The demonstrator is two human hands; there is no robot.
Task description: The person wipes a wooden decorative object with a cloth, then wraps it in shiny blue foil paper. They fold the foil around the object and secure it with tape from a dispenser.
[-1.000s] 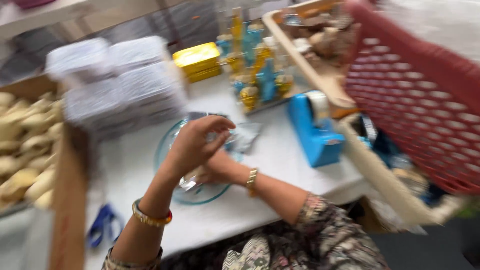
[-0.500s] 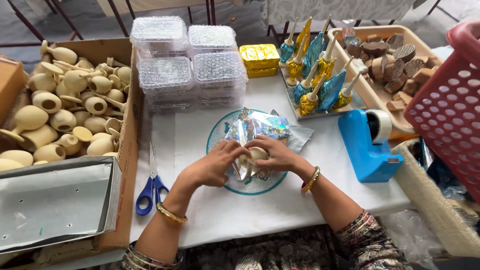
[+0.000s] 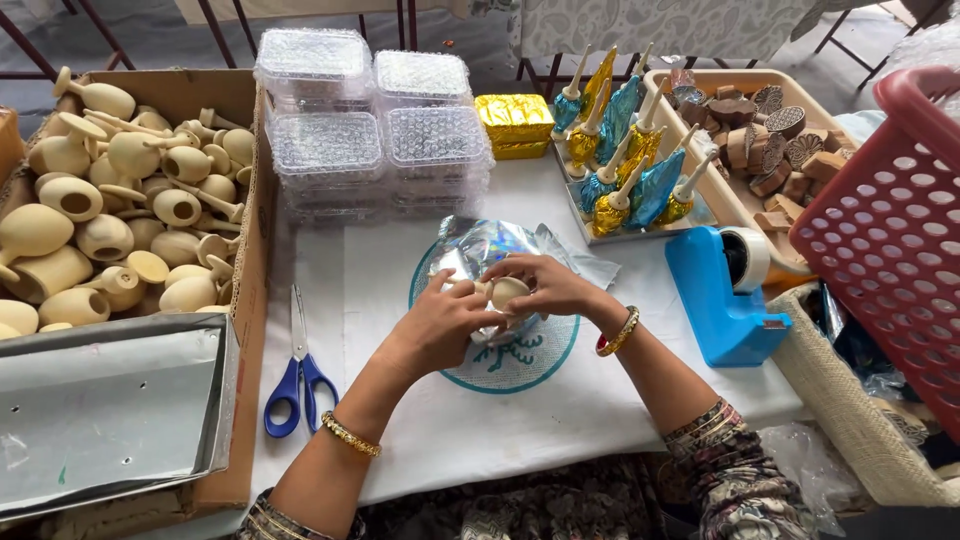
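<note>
At the centre of the bench (image 3: 420, 440), both hands meet over a round teal-rimmed plate (image 3: 545, 365). The left hand (image 3: 435, 325) has its grip curled around a small pale wooden piece (image 3: 505, 291), fingers pressed against its left side. The right hand (image 3: 550, 285) closes its grip on the same piece from the 2 o'clock side. Beneath them lies a crinkled sheet of silver foil (image 3: 480, 245), spreading toward 12 o'clock on the plate.

At 9 o'clock from the hands, blue-handled scissors (image 3: 295, 375) lie flat on the white cover. Further out at 10 o'clock a cardboard box (image 3: 245, 300) holds many bare wooden goblets and pestles (image 3: 120, 210). At 12 o'clock stand stacked clear plastic containers (image 3: 375, 145). At 1 o'clock a tray carries foil-wrapped pieces in gold and blue (image 3: 620, 165). At 3 o'clock sits a blue tape dispenser (image 3: 715, 295), with a red plastic basket (image 3: 890, 230) beyond it.
</note>
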